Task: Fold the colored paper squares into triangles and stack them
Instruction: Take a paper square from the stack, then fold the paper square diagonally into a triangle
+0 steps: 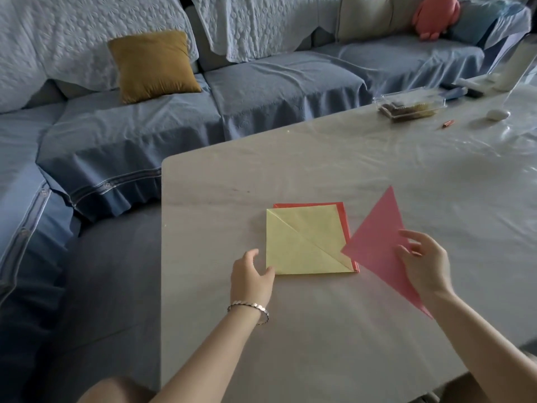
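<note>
Watching from the head view, the only one on hand: the right hand [422,261] pinches a pink triangle [377,245] between thumb and fingers, other fingers loosely spread, at about four o'clock on the table [319,170]. The triangle's lower point trails toward five o'clock and its left tip overlaps the edge of the paper stack. The left hand [252,274] sits at seven o'clock, half open, gripping nothing, thumb tip touching the near-left corner of the yellow square [302,242], which lies flat with a diagonal crease and tops a red sheet [345,222] showing along its far and right edges. How many sheets lie beneath, cannot tell. Risks, as judged: the pink piece is held by one edge only, so it may spring open if set down unpressed. Dragged across the stack, its tip could catch the yellow sheet and skew it off the red one. The left thumb bears on just one corner, so a nudge may pivot the pile. The glossy table covering looks slick; loose triangles stacked on it could slide apart.
</note>
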Motion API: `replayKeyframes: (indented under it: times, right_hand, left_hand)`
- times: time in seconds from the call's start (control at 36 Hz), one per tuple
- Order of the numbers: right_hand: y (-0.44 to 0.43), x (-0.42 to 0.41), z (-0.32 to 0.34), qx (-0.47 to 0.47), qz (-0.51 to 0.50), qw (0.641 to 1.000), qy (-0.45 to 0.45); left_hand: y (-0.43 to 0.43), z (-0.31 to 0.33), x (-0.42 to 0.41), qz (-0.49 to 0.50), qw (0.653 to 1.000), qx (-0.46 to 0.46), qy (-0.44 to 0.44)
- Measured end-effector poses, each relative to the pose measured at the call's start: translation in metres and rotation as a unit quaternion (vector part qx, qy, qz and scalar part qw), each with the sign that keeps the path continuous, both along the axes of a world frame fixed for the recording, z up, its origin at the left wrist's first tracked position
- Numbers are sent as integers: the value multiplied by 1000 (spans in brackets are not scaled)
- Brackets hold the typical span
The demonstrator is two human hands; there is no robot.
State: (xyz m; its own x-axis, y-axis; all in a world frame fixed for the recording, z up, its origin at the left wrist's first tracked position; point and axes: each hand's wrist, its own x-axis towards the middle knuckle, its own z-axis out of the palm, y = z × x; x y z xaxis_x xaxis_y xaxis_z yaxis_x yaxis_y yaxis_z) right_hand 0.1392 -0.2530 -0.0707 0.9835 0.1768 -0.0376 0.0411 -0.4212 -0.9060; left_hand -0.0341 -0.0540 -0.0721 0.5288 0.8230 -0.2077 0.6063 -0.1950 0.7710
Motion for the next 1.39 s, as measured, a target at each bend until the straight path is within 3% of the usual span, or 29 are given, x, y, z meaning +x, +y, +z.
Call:
replayKeyframes:
  times: [0.17, 0.28, 0.36, 0.47, 0.72, 0.92, 1.06, 1.17, 1.25, 1.39]
  right_hand:
    - [-2, 2, -17, -254, 16, 966, -37]
    - [23, -21, -24, -233, 170, 951, -114]
    - [41, -38, -27, -243, 293, 913, -147]
    - [49, -47, -38, -284, 342, 866, -227]
    - [53, -43, -48, -275, 278, 854, -343]
    - [58, -35, -51, -249, 270, 860, -354]
    - [58, -45, -47, -283, 282, 849, -347]
    - [67, -58, -39, -177, 282, 853, -401]
    - [73, -64, -33, -96, 286, 843, -445]
    - [70, -70, -32, -18, 363, 846, -390]
  left_hand:
    - [6, -5, 14, 7, 998, -48, 45]
    - [6, -2, 19, 27, 996, -84, 28]
    - [4, -1, 21, 50, 995, -90, 19]
    - [5, 1, 24, 81, 995, -65, 12]
    - [13, 5, 29, 75, 996, -32, 42]
    - [10, 10, 33, 83, 990, -109, 14]
    - [10, 18, 30, 104, 975, -191, -48]
    - [2, 29, 18, 84, 965, -232, -91]
    - [-3, 35, 5, 63, 969, -213, -106]
    - [-1, 33, -16, 74, 971, -186, -130]
